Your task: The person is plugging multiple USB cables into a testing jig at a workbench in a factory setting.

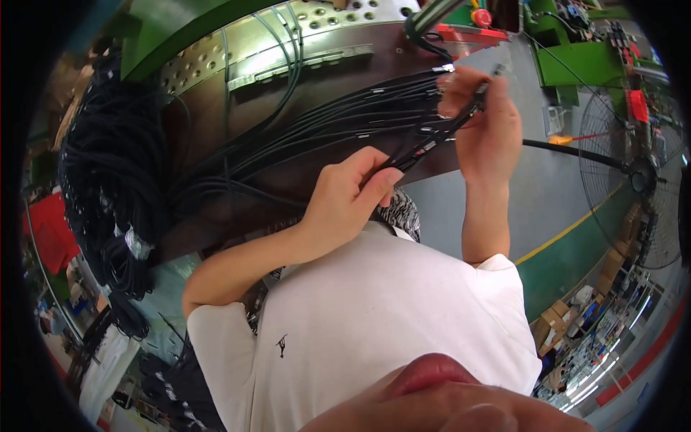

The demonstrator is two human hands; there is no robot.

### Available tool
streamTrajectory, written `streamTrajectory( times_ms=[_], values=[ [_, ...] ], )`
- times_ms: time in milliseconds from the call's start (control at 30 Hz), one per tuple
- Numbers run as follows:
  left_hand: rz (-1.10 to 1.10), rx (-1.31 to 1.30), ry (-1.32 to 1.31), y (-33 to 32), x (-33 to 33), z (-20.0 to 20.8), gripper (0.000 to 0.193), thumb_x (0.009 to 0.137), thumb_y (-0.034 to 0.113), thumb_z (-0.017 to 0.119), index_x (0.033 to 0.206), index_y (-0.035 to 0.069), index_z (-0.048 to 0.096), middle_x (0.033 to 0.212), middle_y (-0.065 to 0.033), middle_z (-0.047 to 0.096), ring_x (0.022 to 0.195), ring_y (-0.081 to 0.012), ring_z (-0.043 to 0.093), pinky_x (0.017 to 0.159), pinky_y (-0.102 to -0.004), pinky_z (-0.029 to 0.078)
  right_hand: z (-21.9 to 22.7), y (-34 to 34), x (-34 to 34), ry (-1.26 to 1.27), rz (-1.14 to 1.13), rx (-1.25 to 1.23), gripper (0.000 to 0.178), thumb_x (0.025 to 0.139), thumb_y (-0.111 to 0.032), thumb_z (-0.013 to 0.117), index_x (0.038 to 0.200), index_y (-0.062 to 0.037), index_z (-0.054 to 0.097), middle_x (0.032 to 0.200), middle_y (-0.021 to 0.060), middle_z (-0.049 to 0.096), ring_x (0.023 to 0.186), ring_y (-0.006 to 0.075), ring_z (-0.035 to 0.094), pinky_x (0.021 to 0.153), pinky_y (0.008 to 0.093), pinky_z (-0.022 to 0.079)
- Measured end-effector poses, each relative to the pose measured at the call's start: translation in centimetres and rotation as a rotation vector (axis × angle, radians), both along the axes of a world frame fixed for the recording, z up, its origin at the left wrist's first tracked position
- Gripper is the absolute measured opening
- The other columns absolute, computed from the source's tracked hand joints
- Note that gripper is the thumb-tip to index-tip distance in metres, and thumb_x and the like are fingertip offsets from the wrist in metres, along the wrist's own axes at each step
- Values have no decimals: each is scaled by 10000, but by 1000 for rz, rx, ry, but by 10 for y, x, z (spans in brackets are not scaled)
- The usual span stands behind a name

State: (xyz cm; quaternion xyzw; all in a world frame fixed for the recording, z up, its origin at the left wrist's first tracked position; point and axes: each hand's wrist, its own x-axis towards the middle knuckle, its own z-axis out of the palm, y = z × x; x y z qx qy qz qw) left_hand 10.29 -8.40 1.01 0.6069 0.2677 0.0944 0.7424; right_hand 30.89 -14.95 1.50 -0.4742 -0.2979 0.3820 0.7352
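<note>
My left hand [354, 191], nearest me, pinches a few black cables [448, 132] between thumb and fingers, over the surface's near edge. They slant up to my right hand [495, 126], its fingers curled about the connector ends; with the blur I can't tell whether it grips. Beyond, laid-out cables [338, 111] cross the brown surface [335, 78], ends roughly lined up toward its right edge: partly done, I judge. The held ones aren't laid down; how much of the thick cable bundle [119, 169] by the left edge remains, I can't tell.
</note>
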Motion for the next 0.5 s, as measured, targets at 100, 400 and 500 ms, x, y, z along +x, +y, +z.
streamTrajectory(
  times_ms=[100,400,500],
  values=[
    [157,-70,-8,-8,-19,-20,192,1027,211,548,1060,33,615,718,17,565,590,-32,442,528,-194,351,2,24,-41,67,163,-206,298,1004,-134,512,1213,63,591,975,146,680,829,168,632,756,284,512],
    [415,-460,-110,0,-51,-22,292,1036,289,532,1132,35,637,730,10,537,560,-41,419,504,-196,331,-24,91,-20,-1068,268,-81,373,944,-261,644,1246,-44,614,1085,110,685,995,237,640,866,297,478],
    [383,-441,-86,2,-47,-16,372,1053,357,477,1123,29,639,639,26,481,552,-36,403,512,-187,325,-47,109,-10,-1744,41,12,293,867,-211,706,1088,-32,638,1052,107,630,1000,297,587,853,338,475]
  ],
)
